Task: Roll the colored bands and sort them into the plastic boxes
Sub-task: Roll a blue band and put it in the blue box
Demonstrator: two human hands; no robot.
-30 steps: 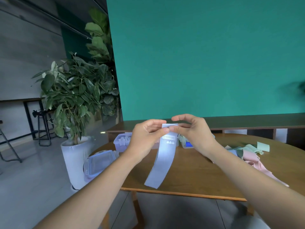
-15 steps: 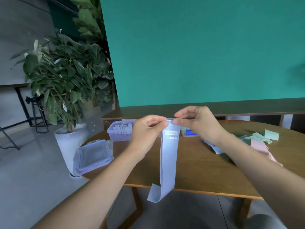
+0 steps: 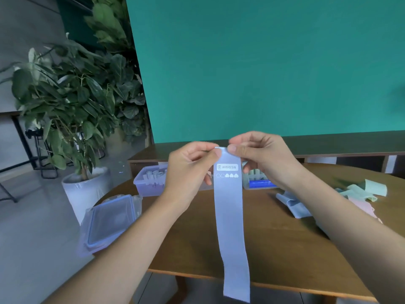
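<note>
A teal wall stood behind a round wooden table [image 3: 274, 238], with a potted plant [image 3: 72, 102] at 9 o'clock. Above the table's near edge, the left hand [image 3: 188, 172] and right hand [image 3: 260, 159] each pinched a top corner of a pale blue resistance band [image 3: 230, 227] marked MEDIUM, thumb against forefinger, and it hung straight down past the table edge. The band looked light, soft and floppy, probably a little slick, so rolling likely wanted a tight start at that pinched top end. At 12 o'clock sat 2 open plastic boxes, the left box [image 3: 149, 183] and the right box [image 3: 258, 183], both holding rolled bands. A loose box lid [image 3: 109, 222] lay at 9 o'clock; unrolled bands [image 3: 359, 191] lay at 3 o'clock.
</note>
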